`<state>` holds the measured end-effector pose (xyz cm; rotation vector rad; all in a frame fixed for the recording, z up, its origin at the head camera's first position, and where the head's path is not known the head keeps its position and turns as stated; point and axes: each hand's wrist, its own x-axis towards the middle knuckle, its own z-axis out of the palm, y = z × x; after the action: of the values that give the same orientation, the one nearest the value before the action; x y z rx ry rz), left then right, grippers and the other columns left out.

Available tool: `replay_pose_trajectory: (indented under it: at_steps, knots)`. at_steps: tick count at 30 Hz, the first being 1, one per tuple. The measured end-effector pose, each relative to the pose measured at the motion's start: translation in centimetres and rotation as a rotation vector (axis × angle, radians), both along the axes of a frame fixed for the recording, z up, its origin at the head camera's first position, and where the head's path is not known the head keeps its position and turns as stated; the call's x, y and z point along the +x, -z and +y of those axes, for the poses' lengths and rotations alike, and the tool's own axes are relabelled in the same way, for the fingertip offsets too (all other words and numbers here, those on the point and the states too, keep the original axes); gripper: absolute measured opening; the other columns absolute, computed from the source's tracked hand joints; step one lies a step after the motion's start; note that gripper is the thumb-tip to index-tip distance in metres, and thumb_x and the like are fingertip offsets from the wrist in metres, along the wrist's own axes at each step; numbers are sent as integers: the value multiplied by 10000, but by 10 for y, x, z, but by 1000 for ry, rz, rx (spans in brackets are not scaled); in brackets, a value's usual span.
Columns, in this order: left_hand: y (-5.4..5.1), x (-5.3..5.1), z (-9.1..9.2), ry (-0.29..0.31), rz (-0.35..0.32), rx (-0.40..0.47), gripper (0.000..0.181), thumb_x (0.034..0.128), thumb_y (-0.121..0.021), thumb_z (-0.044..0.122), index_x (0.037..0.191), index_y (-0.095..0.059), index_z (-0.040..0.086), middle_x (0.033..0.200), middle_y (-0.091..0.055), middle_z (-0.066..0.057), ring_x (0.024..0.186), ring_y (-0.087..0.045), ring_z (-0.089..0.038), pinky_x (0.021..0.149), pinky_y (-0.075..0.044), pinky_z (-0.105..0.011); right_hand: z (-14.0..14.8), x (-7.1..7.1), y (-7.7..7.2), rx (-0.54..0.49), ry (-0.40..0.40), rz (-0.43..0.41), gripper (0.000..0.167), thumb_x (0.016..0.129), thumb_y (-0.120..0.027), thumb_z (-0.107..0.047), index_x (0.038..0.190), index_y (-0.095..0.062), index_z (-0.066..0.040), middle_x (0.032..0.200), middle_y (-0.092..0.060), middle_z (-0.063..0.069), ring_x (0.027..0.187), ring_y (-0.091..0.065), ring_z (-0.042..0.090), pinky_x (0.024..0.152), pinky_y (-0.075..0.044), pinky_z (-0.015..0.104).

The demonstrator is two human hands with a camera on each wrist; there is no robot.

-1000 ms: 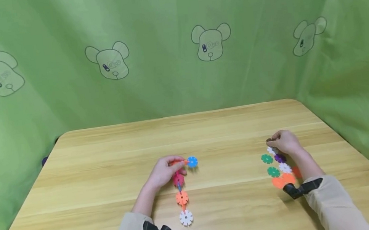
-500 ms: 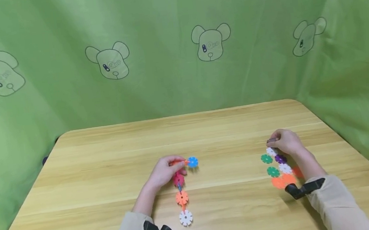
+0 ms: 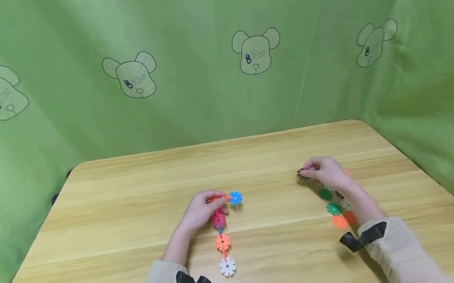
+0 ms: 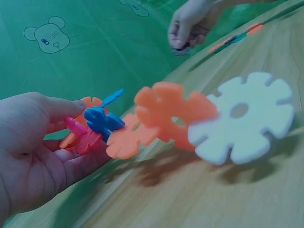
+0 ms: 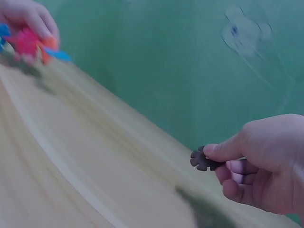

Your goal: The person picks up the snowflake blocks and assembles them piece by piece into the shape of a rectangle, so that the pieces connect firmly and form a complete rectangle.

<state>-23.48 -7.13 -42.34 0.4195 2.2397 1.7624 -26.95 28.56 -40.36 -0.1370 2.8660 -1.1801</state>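
Note:
My left hand (image 3: 200, 212) grips the far end of a chain of notched plastic snowflake discs. Around its fingers are an orange disc, a pink disc (image 3: 219, 220) and a blue disc (image 3: 236, 198) that sticks out to the right. Toward the near side the chain runs through an orange disc (image 3: 223, 242) to a white disc (image 4: 268, 114). Between thumb and fingers my right hand (image 3: 328, 174) pinches a single dark brown snowflake disc (image 5: 201, 160), held above the table. Part of the chain is hidden by the left hand.
Loose discs lie on the wooden table (image 3: 138, 180) beneath the right forearm, among them a green disc (image 3: 333, 208) and an orange disc (image 3: 340, 221); the arm covers some. A green curtain (image 3: 202, 111) hangs behind and along both sides.
My right hand has lifted the dark disc away from the loose discs and moved left with it. The left hand stays in place on the chain.

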Motion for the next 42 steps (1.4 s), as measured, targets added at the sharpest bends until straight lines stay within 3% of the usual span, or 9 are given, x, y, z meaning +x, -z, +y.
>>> replay_pose_trajectory:
  at_steps: [4,7,12,20,30,35,42]
  knots:
    - [12,-6,0,-8,0,2,262,912,-579,115,1119,-604,-44,814,-671,-169,651,-634,-157,567,-482,-245,-32,5,-2,-156,-79,-55,245,892,-623,-167,998,-568,47,844,-631,159,673,-556,211,552,-489,294]
    - [15,-7,-1,-18,3,0,258,908,-588,132,1111,-614,-26,798,-672,-140,647,-632,-157,564,-482,-244,-56,8,0,-266,-132,-80,224,894,-605,-114,1019,-548,63,813,-640,187,641,-579,206,526,-498,274]
    - [15,-7,-1,-23,17,2,244,909,-587,142,1090,-628,-17,789,-673,-130,659,-635,-163,570,-488,-248,-92,13,8,-349,-190,-82,197,892,-591,-65,1035,-532,58,769,-636,201,598,-578,200,493,-492,255]
    - [12,-4,0,-42,10,10,250,914,-577,151,1101,-635,-6,826,-676,-154,673,-639,-167,594,-507,-273,-125,21,14,-384,-177,-46,131,889,-574,-13,1012,-549,23,817,-664,194,661,-620,255,533,-520,320]
    - [9,-4,0,-56,14,6,257,919,-570,161,1113,-632,5,815,-675,-139,608,-625,-157,529,-491,-252,-130,24,24,-337,-207,9,89,884,-585,-19,972,-596,-26,776,-671,120,606,-596,241,478,-480,283]
    - [12,-6,0,-50,22,2,236,916,-573,158,1092,-639,14,799,-673,-126,580,-618,-149,503,-491,-245,-131,25,27,-319,-210,29,94,878,-593,-22,972,-603,-29,777,-674,108,592,-590,216,475,-478,276]
    - [13,-6,0,-42,18,6,231,914,-578,164,1080,-642,16,793,-674,-107,601,-624,-146,536,-503,-257,-131,24,29,-321,-216,45,91,864,-612,-21,955,-618,-18,794,-683,111,597,-600,201,479,-477,271]
